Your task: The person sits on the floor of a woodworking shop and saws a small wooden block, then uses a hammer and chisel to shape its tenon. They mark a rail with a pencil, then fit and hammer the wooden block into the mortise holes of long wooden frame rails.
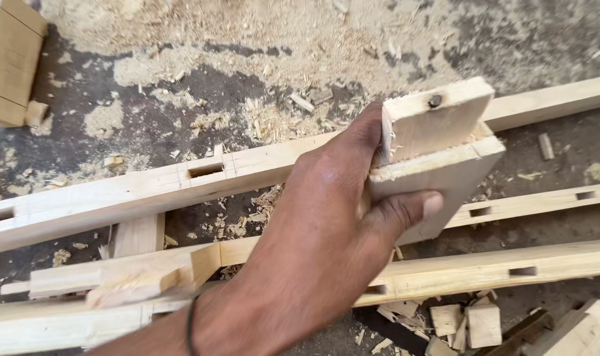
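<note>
We see one hand (313, 244), seemingly the left, clamped on a short tenoned wood block (438, 155), thumb under its lower edge, held up above the floor; the other hand is out of sight. Below lie pale mortised rails (181, 178) side by side, small offcuts (474, 323) near us. Farther off, sawdust (247, 39) covers the dark floor.
</note>
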